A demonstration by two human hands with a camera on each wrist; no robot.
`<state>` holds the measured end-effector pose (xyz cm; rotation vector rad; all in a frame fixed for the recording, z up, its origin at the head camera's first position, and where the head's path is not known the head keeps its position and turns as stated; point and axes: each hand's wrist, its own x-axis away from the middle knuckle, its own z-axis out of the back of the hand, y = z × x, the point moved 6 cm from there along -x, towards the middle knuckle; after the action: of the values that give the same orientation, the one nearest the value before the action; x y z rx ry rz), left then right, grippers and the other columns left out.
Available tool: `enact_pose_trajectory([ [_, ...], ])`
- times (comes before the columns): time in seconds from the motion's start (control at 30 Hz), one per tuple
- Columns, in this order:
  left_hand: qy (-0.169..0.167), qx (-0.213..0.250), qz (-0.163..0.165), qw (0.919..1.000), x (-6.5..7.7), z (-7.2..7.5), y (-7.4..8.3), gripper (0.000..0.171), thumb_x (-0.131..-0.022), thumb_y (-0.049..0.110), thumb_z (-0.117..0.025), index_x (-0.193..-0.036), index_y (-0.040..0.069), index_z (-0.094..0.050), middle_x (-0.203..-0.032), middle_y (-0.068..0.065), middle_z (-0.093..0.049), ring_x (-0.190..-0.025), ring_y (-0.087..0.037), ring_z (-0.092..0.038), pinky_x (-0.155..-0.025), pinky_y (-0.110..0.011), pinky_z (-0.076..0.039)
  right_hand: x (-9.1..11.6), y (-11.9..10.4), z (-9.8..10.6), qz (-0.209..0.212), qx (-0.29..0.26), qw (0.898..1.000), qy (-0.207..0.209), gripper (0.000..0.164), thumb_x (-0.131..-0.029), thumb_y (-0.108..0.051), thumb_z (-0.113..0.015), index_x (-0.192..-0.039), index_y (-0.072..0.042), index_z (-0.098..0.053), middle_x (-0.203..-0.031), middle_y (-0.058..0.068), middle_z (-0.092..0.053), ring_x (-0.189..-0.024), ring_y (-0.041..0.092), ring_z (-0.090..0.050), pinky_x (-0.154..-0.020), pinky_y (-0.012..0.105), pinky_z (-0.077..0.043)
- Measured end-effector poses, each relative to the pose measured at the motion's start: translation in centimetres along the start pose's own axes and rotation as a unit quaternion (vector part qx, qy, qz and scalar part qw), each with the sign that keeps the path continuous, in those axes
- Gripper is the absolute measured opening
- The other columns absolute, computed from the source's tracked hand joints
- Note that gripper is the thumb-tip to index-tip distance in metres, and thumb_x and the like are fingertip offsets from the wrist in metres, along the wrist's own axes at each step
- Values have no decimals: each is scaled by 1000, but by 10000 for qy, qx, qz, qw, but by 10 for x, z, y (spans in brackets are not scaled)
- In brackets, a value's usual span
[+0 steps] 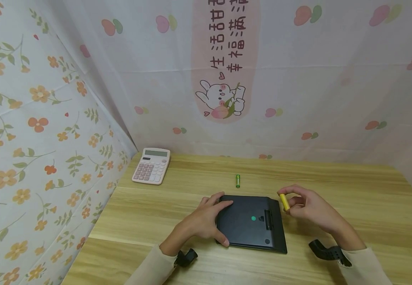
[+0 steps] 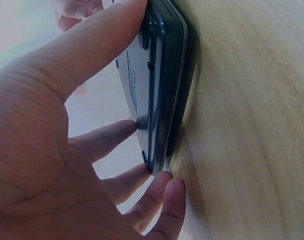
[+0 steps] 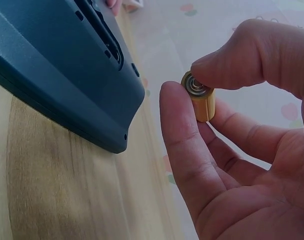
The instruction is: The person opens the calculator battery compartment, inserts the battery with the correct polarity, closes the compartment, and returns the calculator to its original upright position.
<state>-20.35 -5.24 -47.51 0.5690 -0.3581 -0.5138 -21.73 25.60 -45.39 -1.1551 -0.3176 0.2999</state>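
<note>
Two pale sleeves reach in from the bottom edge of the head view, a black strap around the left wrist and another around the right. The left forearm slants up and to the right, and the left hand spans the left part of a black device, gripping it with the thumb at the near edge and the other fingers spread over its surface and at the far edge. The device lies on the wooden table, its narrow battery slot uncovered and facing up. The right forearm slants up and to the left; the right hand pinches a yellow battery between thumb and index finger, the remaining fingers bent behind it. That battery is just beside the device's right edge, apart from it. Beyond the device lies a green battery, with a calculator farther left
</note>
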Motion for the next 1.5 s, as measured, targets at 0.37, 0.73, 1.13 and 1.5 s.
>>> enact_pose_trajectory([
  [0.37,41,18,2,10000,0,0,0,114,-69,40,-108,-166,23,-51,-180,-4,-26,-147,-29,-37,-115,-49,-45,3,2,-1,94,-165,9997,-127,56,-92,8,-71,-146,10,-57,-123,30,-65,-100,33,-71,-76,37,-62],
  [0.73,33,18,3,10000,0,0,1,114,-69,40,-108,-166,24,-51,-180,-3,-26,-147,-29,-37,-114,-48,-46,3,0,-5,76,-315,9990,-324,55,-91,9,-69,-144,13,-53,-110,27,-70,-94,31,-72,-76,35,-61],
  [1.13,7,47,65,10000,1,0,1,114,-69,40,-108,-166,25,-51,-180,-2,-25,-146,-28,-37,-113,-48,-46,2,3,-12,87,-489,9980,-402,55,-92,8,-70,-144,13,-51,-116,28,-71,-95,32,-74,-78,32,-60],
  [1.5,5,72,57,10000,0,0,0,114,-68,40,-108,-166,24,-52,-180,-3,-26,-144,-27,-37,-113,-47,-46,1,7,-16,138,-454,9979,-443,51,-93,8,-70,-142,8,-57,-113,25,-71,-91,29,-72,-70,30,-54],
])
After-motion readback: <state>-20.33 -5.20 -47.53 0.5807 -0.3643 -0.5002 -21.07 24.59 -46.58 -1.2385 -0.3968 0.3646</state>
